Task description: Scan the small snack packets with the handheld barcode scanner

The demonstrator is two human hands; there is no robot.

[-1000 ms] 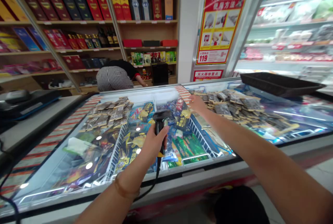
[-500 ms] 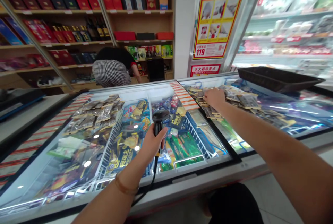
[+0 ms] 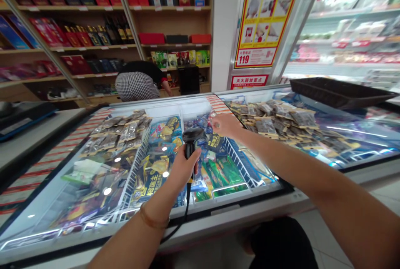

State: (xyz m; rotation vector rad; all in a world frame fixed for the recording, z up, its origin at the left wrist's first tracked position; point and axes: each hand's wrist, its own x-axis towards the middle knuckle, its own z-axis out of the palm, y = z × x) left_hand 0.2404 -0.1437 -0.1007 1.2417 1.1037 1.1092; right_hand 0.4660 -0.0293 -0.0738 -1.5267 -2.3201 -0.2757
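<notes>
My left hand (image 3: 183,169) is closed around the handle of a black barcode scanner (image 3: 193,135), held above the glass top of a chest freezer (image 3: 231,210). The scanner's cord runs down past my wrist. Just beyond and right of the scanner's head is my right hand (image 3: 227,125), its fingers curled together; what they hold, if anything, I cannot make out. Small clear-fronted packets with dark contents form one pile (image 3: 275,119) on the glass at the right. A second pile of similar packets (image 3: 120,131) lies on the left part of the glass.
Under the glass are white wire baskets (image 3: 139,152) with bagged frozen goods. A black tray (image 3: 339,93) stands at the back right. Beyond the freezer, a person (image 3: 139,80) bends before shelves of boxes and bottles. A counter with a dark device (image 3: 26,119) is at the left.
My right hand has moved left from the right-hand packet pile to near the scanner's head. My left hand keeps the scanner in about the same place. The view has shifted slightly.
</notes>
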